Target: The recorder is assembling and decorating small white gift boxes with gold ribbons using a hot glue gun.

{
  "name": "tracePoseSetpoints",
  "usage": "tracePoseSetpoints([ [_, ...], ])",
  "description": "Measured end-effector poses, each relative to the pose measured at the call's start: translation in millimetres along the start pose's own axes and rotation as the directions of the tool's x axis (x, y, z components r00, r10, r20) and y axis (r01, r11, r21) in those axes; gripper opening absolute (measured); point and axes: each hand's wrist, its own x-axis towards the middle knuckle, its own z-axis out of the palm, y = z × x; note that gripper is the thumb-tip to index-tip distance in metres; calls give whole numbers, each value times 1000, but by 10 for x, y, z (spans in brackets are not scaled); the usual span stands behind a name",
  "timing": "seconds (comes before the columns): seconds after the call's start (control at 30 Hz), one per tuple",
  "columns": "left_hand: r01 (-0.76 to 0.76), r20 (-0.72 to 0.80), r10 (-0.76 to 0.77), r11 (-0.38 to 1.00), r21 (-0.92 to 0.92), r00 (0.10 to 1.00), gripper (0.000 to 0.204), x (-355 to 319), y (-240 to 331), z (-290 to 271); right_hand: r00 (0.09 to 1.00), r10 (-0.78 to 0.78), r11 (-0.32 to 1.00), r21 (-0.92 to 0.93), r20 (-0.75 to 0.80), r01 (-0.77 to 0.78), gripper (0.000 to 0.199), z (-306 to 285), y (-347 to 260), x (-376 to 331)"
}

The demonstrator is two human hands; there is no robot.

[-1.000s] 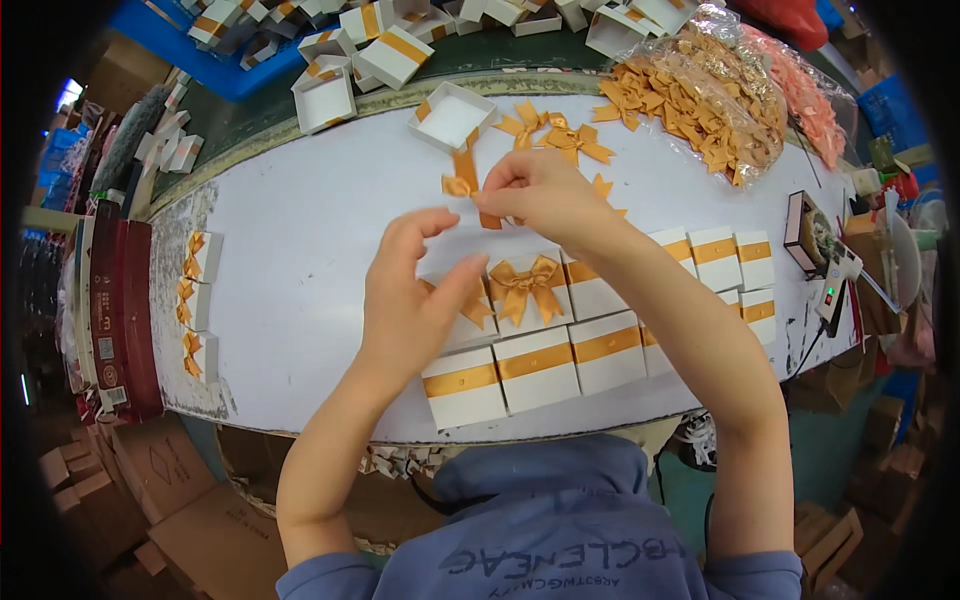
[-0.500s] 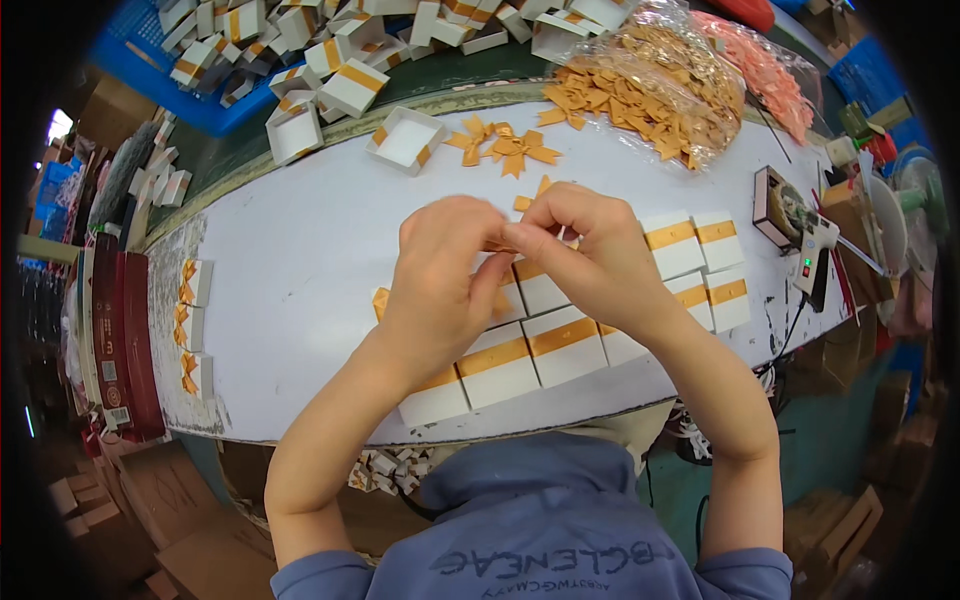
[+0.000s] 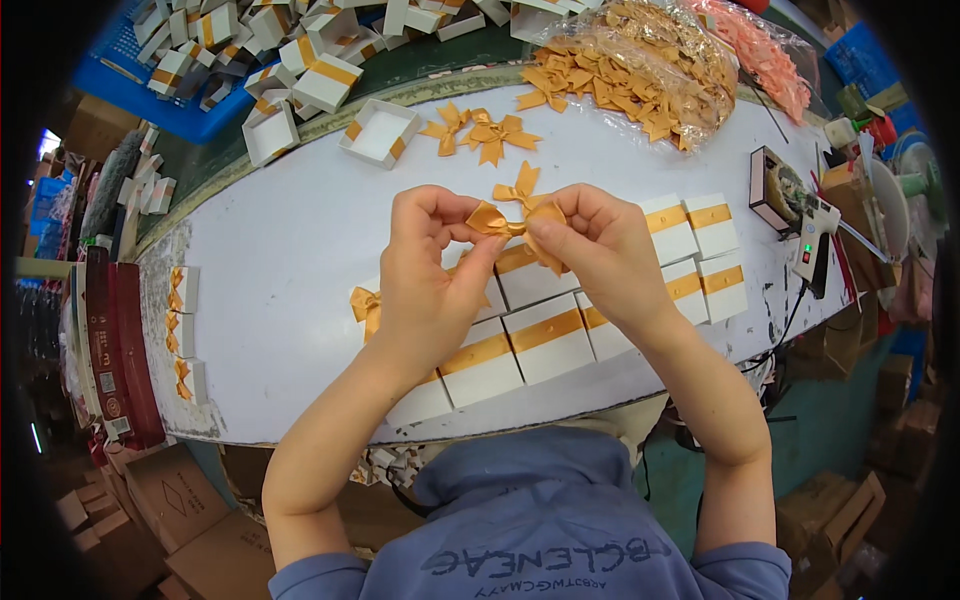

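Note:
Between my two hands is a gold ribbon bow (image 3: 514, 228), held above the white boxes. My left hand (image 3: 432, 262) pinches its left loop between thumb and fingers. The right loop is pinched by my right hand (image 3: 602, 250). Below them, white boxes (image 3: 545, 343) with gold ribbon bands stand in two rows, partly hidden by my hands and forearms. A bow (image 3: 367, 308) sits at the left end of the rows, beside my left wrist. Just beyond my hands lies another loose gold bow (image 3: 519, 186). More gold bows (image 3: 490, 132) rest farther back on the white table.
A clear bag of gold bows (image 3: 650, 75) spills at the back right, beside a bag of pink bows (image 3: 755, 60). A glue gun (image 3: 815, 238) stands at the right. An open box piece (image 3: 381, 133) lies at the back. A blue basket (image 3: 190, 112) of boxes is back left.
The bow, mostly hidden before, now shows between my fingers with its loops spread. My hands have parted slightly. The whole view has shifted a little.

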Motion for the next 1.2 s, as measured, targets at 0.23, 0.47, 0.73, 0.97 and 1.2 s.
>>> tracePoseSetpoints([
  [0.23,-1,171,-59,944,331,984,15,-93,-125,64,999,44,822,-569,16,-27,13,-180,112,59],
  [0.47,-64,266,-74,877,476,961,21,-81,-151,123,984,-158,577,-802,76,155,15,-211,234,77],
  [0.73,-463,453,120,371,805,884,26,-155,-210,158,975,-198,468,-864,103,186,16,-228,296,117],
  [0.97,-500,504,92,368,784,859,37,-174,-247,115,989,-58,393,-908,134,146,11,-229,106,650],
  [1.2,-449,459,123,532,718,880,42,-60,-195,29,957,247,214,-972,149,96,14,-88,209,1008],
])
